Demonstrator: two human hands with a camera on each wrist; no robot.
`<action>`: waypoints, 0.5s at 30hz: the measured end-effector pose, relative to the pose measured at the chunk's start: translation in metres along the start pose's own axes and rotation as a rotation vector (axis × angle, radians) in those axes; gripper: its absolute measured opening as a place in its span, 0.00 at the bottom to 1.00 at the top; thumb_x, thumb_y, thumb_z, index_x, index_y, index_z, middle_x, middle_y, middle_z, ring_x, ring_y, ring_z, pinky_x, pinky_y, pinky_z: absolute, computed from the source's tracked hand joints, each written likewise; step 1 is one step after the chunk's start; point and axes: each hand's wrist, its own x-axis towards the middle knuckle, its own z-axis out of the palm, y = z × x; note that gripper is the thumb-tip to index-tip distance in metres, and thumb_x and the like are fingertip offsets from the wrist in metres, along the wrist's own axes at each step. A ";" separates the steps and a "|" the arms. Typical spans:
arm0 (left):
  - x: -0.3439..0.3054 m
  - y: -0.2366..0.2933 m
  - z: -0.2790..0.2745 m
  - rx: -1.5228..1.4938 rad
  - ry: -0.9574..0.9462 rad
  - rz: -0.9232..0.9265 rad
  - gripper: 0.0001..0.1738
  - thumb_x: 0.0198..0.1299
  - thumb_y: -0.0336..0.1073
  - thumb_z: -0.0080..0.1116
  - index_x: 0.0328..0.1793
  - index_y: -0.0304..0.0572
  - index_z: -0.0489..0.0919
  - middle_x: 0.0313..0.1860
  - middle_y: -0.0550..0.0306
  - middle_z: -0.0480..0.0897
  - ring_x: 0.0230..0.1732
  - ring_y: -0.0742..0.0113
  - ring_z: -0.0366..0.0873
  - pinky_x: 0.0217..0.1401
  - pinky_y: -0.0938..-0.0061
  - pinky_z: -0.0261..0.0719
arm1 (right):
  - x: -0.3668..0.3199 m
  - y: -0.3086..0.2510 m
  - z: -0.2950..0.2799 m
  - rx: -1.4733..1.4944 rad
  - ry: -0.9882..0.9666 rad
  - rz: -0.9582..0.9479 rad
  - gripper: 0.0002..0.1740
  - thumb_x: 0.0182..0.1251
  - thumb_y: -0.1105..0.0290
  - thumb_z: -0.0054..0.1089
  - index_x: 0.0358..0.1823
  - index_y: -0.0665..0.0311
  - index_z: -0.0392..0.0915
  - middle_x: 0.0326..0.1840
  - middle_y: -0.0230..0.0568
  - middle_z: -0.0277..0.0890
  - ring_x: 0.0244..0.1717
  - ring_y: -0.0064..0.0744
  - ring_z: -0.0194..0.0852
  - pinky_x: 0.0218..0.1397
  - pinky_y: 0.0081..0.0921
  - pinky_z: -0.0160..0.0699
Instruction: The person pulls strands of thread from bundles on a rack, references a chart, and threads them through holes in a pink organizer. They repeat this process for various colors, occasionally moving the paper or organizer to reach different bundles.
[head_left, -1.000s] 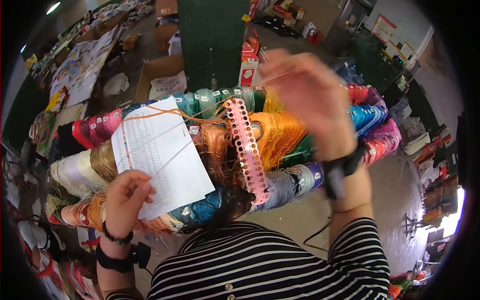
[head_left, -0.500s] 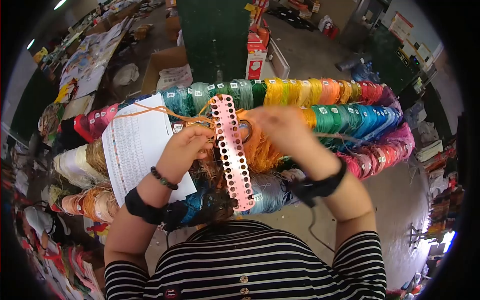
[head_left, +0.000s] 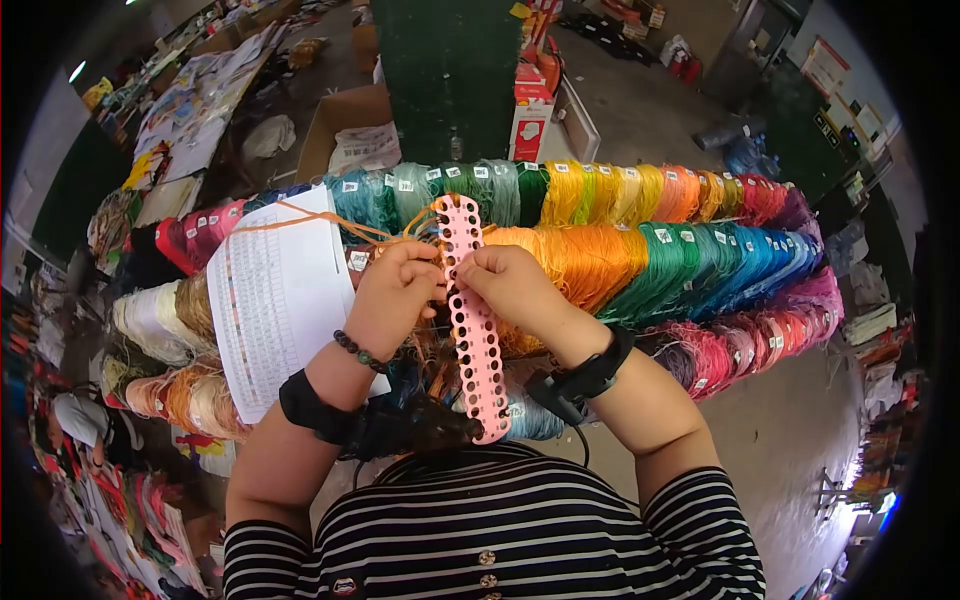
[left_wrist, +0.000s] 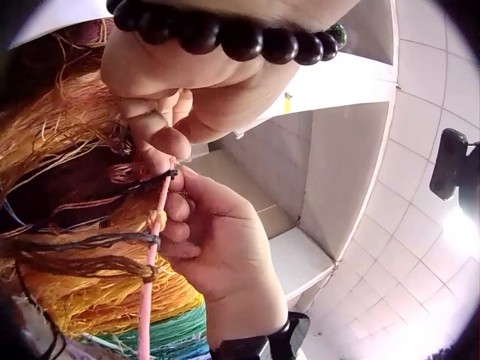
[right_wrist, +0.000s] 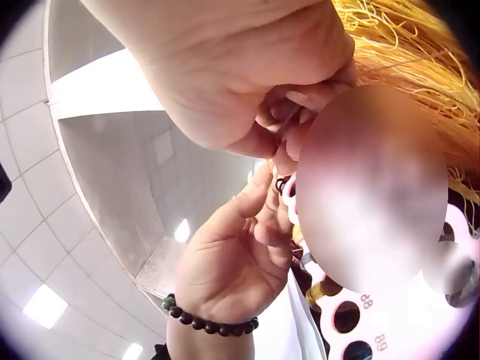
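A pink strip with holes along both edges (head_left: 476, 350) lies over the thread bundles, its far end tied with orange threads (head_left: 330, 216). My left hand (head_left: 397, 292) is at its left edge, thumb and fingertips pinching a thread at a hole. From the right, my right hand (head_left: 513, 284) meets it over the strip, fingers curled and pinching at the same spot. In the left wrist view the strip's edge (left_wrist: 147, 307) runs up to both hands' fingertips, with dark and orange threads knotted on it. The thread between the fingertips is mostly hidden.
Printed sheets (head_left: 290, 300) lie left of the strip. Rows of labelled thread bundles (head_left: 590, 262) in many colours spread to both sides. Behind stand a green pillar (head_left: 445, 80), a cardboard box (head_left: 345, 125) and a red-white box (head_left: 531, 125).
My left hand has come from the sheets to the strip. My right hand has lowered from high on the right to meet it at the strip's edge.
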 end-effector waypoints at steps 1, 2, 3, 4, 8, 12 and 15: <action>0.003 -0.001 -0.001 0.014 -0.004 0.008 0.20 0.62 0.26 0.53 0.61 0.35 0.68 0.43 0.55 0.81 0.38 0.73 0.79 0.35 0.83 0.76 | -0.001 -0.003 -0.002 0.000 -0.027 0.027 0.12 0.70 0.67 0.54 0.32 0.67 0.80 0.22 0.32 0.76 0.20 0.18 0.72 0.24 0.18 0.72; 0.005 -0.002 -0.001 0.028 -0.008 0.015 0.21 0.61 0.24 0.54 0.61 0.34 0.67 0.42 0.54 0.81 0.37 0.74 0.79 0.33 0.84 0.75 | 0.001 -0.002 -0.003 -0.039 -0.033 0.013 0.12 0.70 0.67 0.54 0.31 0.67 0.80 0.21 0.32 0.76 0.20 0.18 0.72 0.24 0.18 0.72; 0.006 -0.002 -0.001 0.020 -0.011 0.022 0.21 0.61 0.24 0.54 0.61 0.34 0.67 0.41 0.54 0.81 0.36 0.74 0.79 0.32 0.84 0.74 | 0.003 0.000 -0.004 -0.077 -0.040 -0.001 0.12 0.69 0.68 0.54 0.31 0.67 0.80 0.21 0.32 0.76 0.20 0.19 0.72 0.23 0.18 0.72; 0.006 -0.002 -0.001 0.012 -0.014 0.028 0.22 0.61 0.23 0.54 0.61 0.33 0.67 0.40 0.53 0.81 0.36 0.74 0.79 0.32 0.85 0.74 | 0.005 0.000 -0.005 -0.115 -0.046 -0.015 0.12 0.69 0.68 0.54 0.30 0.67 0.80 0.20 0.33 0.77 0.20 0.19 0.72 0.23 0.18 0.72; 0.009 -0.004 -0.002 -0.026 -0.042 0.047 0.23 0.61 0.23 0.56 0.62 0.32 0.66 0.38 0.53 0.81 0.35 0.76 0.78 0.29 0.86 0.72 | 0.008 -0.017 -0.008 -0.223 -0.067 0.067 0.13 0.63 0.66 0.55 0.24 0.67 0.80 0.19 0.38 0.78 0.20 0.25 0.75 0.25 0.23 0.73; 0.008 0.000 0.000 -0.010 -0.036 0.034 0.25 0.61 0.23 0.57 0.63 0.32 0.65 0.38 0.53 0.82 0.33 0.76 0.78 0.28 0.85 0.72 | 0.008 -0.033 -0.009 -0.516 -0.024 -0.030 0.12 0.53 0.65 0.58 0.23 0.66 0.82 0.21 0.50 0.78 0.24 0.42 0.79 0.33 0.35 0.77; 0.008 0.003 0.004 0.103 0.009 0.039 0.26 0.60 0.23 0.57 0.64 0.32 0.64 0.37 0.53 0.82 0.33 0.76 0.78 0.27 0.85 0.73 | 0.008 -0.033 -0.007 -0.660 -0.003 -0.159 0.13 0.60 0.66 0.56 0.24 0.67 0.80 0.19 0.42 0.76 0.23 0.35 0.77 0.30 0.35 0.75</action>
